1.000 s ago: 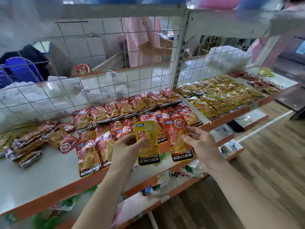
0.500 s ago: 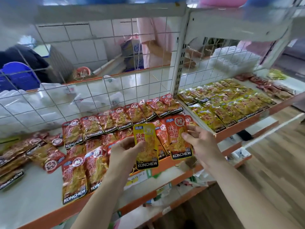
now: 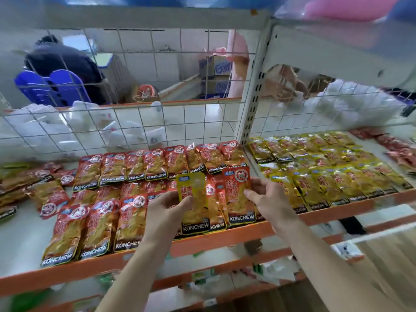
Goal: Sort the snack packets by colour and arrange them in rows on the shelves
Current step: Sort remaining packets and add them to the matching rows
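Because the unsorted heap (image 3: 29,190) at the far left lies close to the red rows (image 3: 94,224), I judge that a careless push could slide it into them. These rows also reach the orange lip of the shelf (image 3: 27,280), so the left forearm, passing just beside them, could brush one over the edge. The left hand (image 3: 165,209) has its fingers curled and the thumb pressed on a yellow packet (image 3: 194,206), held upright above the red rows. Just beside it, the right hand (image 3: 267,199) pinches a red packet (image 3: 239,194) by its right edge, between thumb and fingers. If the two get swapped, yellow lands among red, although the yellow rows (image 3: 326,179) lie further right.
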